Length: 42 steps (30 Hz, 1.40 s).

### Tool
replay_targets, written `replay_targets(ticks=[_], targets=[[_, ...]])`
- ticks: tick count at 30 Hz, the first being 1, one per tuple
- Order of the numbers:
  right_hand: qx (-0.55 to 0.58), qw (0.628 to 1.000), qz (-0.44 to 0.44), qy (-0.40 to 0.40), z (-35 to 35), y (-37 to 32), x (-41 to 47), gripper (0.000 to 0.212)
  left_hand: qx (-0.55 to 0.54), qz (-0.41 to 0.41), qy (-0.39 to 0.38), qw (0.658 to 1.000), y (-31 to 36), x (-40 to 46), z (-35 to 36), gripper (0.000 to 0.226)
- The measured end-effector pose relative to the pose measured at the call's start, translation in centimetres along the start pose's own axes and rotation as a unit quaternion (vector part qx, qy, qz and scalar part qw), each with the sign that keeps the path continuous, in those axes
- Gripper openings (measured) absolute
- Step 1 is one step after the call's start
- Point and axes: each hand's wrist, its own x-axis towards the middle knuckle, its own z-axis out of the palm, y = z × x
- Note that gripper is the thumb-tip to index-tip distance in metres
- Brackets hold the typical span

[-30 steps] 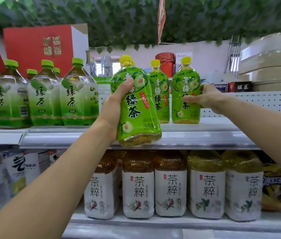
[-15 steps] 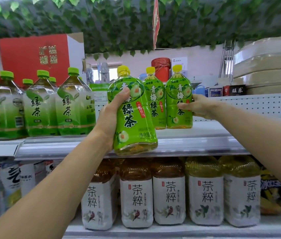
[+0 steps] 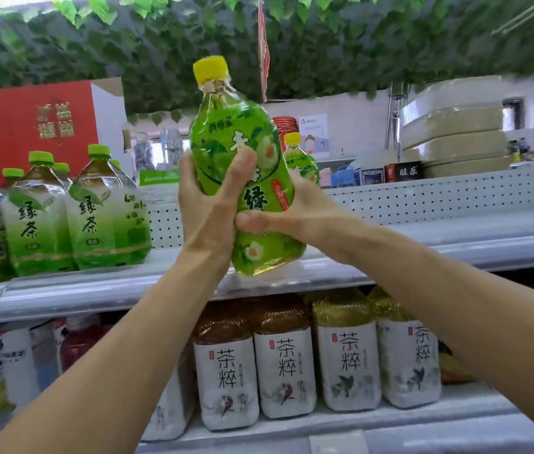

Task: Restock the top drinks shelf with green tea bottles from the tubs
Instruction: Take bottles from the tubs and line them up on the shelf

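Note:
A green tea bottle [image 3: 242,165] with a yellow cap and bright green label is held tilted above the front edge of the top shelf [image 3: 422,244]. My left hand [image 3: 213,204] grips its left side, thumb across the label. My right hand [image 3: 295,214] grips its right side, thumb against the front. Behind it on the shelf stands another yellow-capped green tea bottle [image 3: 305,162], mostly hidden. No tubs are in view.
Several green-capped tea bottles [image 3: 105,211] fill the top shelf's left part, with a red box [image 3: 29,126] behind. White-labelled tea bottles [image 3: 283,355] line the lower shelf. Stacked flat packages [image 3: 452,139] sit at the back right. Leafy decoration hangs overhead.
My right hand left the rightmost shelf bottle and came over to grip the bottle in my left hand. That bottle rose and moved right, now covering the shelf bottles.

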Motion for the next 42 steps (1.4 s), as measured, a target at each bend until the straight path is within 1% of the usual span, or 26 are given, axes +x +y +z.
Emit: replay_targets(ticks=[2, 4, 5, 6, 8, 10, 12, 15, 17, 18, 19, 21, 22, 23, 24, 25, 27, 28, 29, 31, 32, 36, 39, 42], targets=[[-0.002, 0.999, -0.025, 0.039, -1.3, 0.2, 0.1, 0.076, 0.043, 0.020, -0.058, 0.997, 0.5, 0.6, 0.9, 0.056], [-0.004, 0.996, -0.036, 0.083, -2.8, 0.5, 0.0, 0.086, 0.106, 0.013, -0.125, 0.986, 0.6, 1.8, 1.2, 0.076], [-0.005, 0.993, -0.038, 0.112, -3.4, 0.6, 0.0, 0.091, 0.134, 0.007, -0.143, 0.981, 0.4, 2.6, 1.2, 0.079], [-0.003, 0.989, -0.038, 0.141, -4.1, 0.8, 0.0, 0.092, 0.159, 0.000, -0.144, 0.977, 0.1, 3.4, 1.0, 0.080], [0.008, 0.983, -0.028, 0.184, -5.6, 1.3, 0.0, 0.088, 0.208, -0.023, -0.105, 0.972, -0.9, 4.8, 0.1, 0.088], [0.011, 0.978, 0.000, 0.209, -7.2, 2.1, 0.3, 0.090, 0.259, -0.080, -0.039, 0.962, -2.4, 5.8, -1.5, 0.098], [-0.010, 0.975, 0.044, 0.219, -8.6, 3.0, 0.4, 0.092, 0.306, -0.138, 0.008, 0.942, -3.9, 6.3, -2.9, 0.096], [-0.025, 0.972, 0.085, 0.220, -10.2, 4.7, 0.3, 0.089, 0.350, -0.208, 0.043, 0.912, -5.4, 7.0, -3.7, 0.099], [-0.023, 0.969, 0.118, 0.215, -11.0, 6.2, 0.2, 0.082, 0.361, -0.253, 0.046, 0.896, -6.0, 7.1, -3.9, 0.106], [-0.022, 0.967, 0.137, 0.214, -11.5, 6.8, 0.4, 0.083, 0.368, -0.274, 0.042, 0.888, -6.5, 7.3, -4.1, 0.110], [-0.022, 0.964, 0.161, 0.210, -12.0, 7.5, 0.7, 0.091, 0.375, -0.296, 0.034, 0.878, -7.1, 7.6, -4.4, 0.115], [-0.037, 0.959, 0.197, 0.198, -14.0, 10.2, 1.8, 0.119, 0.393, -0.326, 0.012, 0.860, -8.0, 8.0, -4.7, 0.125], [-0.042, 0.959, 0.202, 0.193, -15.7, 12.6, 2.9, 0.125, 0.404, -0.332, 0.003, 0.852, -8.4, 8.2, -4.8, 0.129], [-0.044, 0.961, 0.199, 0.187, -16.7, 13.8, 3.4, 0.126, 0.412, -0.335, -0.002, 0.847, -8.5, 8.3, -4.8, 0.131], [-0.057, 0.961, 0.208, 0.176, -16.6, 13.3, 3.3, 0.123, 0.415, -0.336, -0.005, 0.845, -8.6, 8.4, -4.9, 0.133], [-0.073, 0.960, 0.210, 0.172, -15.4, 11.3, 2.7, 0.112, 0.417, -0.335, -0.008, 0.845, -8.7, 8.4, -5.0, 0.134], [-0.085, 0.962, 0.219, 0.142, -14.4, 9.5, 2.3, 0.066, 0.416, -0.335, -0.011, 0.845, -8.7, 8.4, -5.2, 0.136], [-0.084, 0.963, 0.225, 0.122, -14.0, 8.8, 2.3, 0.049, 0.416, -0.334, -0.011, 0.845, -8.6, 8.4, -5.2, 0.136], [-0.091, 0.961, 0.233, 0.117, -13.9, 8.6, 2.5, 0.049, 0.416, -0.332, -0.010, 0.847, -8.6, 8.4, -5.3, 0.136], [-0.102, 0.954, 0.252, 0.128, -13.8, 8.8, 3.3, 0.083, 0.412, -0.329, -0.008, 0.849, -8.5, 8.4, -5.3, 0.137], [-0.103, 0.952, 0.255, 0.133, -13.9, 9.1, 3.8, 0.094, 0.411, -0.329, -0.008, 0.850, -8.5, 8.4, -5.3, 0.137], [-0.148, 0.937, 0.275, 0.157, -13.3, 9.7, 4.9, 0.111, 0.407, -0.328, -0.005, 0.852, -8.6, 8.4, -5.4, 0.141], [-0.152, 0.941, 0.268, 0.142, -12.9, 9.9, 5.1, 0.111, 0.405, -0.325, -0.005, 0.854, -8.8, 8.4, -5.3, 0.143], [-0.126, 0.947, 0.268, 0.120, -12.8, 9.7, 5.2, 0.101, 0.406, -0.327, -0.012, 0.853, -8.8, 8.4, -5.3, 0.154]])
